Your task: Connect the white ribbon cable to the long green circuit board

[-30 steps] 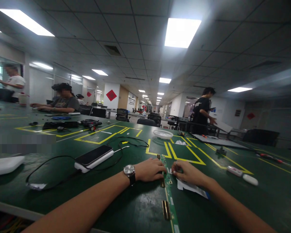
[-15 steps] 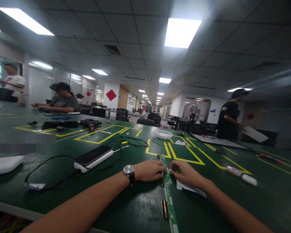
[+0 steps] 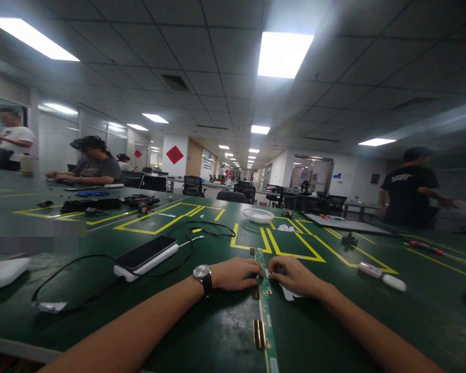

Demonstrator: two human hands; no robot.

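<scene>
A long, narrow green circuit board (image 3: 267, 316) lies lengthwise in front of me, with brown-gold flex tabs (image 3: 259, 334) along its left edge. My left hand (image 3: 237, 273), wearing a wristwatch (image 3: 202, 273), grips that left edge near the far end, thumb and fingers curled. From the other side, my right hand (image 3: 295, 275) is closed in a pinch at the board. A small white piece (image 3: 267, 272) shows at its fingertips, against the board's surface; what it is I cannot make out. Partly under the right hand lies a white sheet (image 3: 289, 294).
A phone (image 3: 145, 252) on a white block with a black cable is to the left. A white basket (image 3: 258, 215) stands beyond my hands. Farther right are a white-and-pink case (image 3: 370, 269) and a screwdriver (image 3: 423, 247). Co-workers sit and stand around the green table (image 3: 202, 331).
Both hands stay at the same part of the board, the right still pinching. The view has shifted slightly. The person at the right has moved farther right and turned their back.
</scene>
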